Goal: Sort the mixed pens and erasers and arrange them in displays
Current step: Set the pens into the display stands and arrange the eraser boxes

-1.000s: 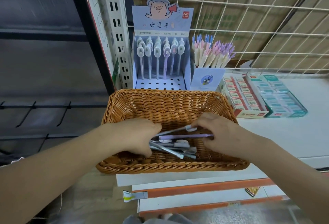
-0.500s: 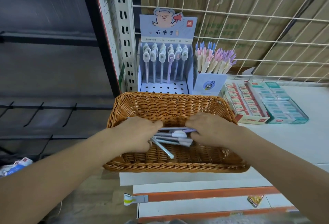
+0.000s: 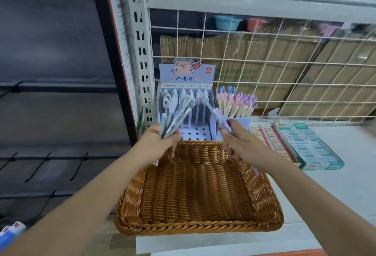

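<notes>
My left hand (image 3: 161, 140) grips a bundle of several pens (image 3: 177, 118), fanned upward in front of the blue pig-printed pen display box (image 3: 186, 78). My right hand (image 3: 237, 138) holds a single purple pen (image 3: 220, 119), tilted up and left toward the same box. Both hands hover over the far rim of the wicker basket (image 3: 130, 200), whose inside shows no items. Several pens stand upright in the display's rear row.
A cup of pastel-tipped pens (image 3: 237, 106) stands right of the display. Two trays of boxed erasers (image 3: 305, 145) lie on the white shelf at right. A wire grid (image 3: 284, 68) backs the shelf. A slotted metal upright (image 3: 142, 62) rises at left.
Both hands have lifted out of the basket with the pens and risen toward the display box. The basket's inside now shows no pens. The camera has tilted upward.
</notes>
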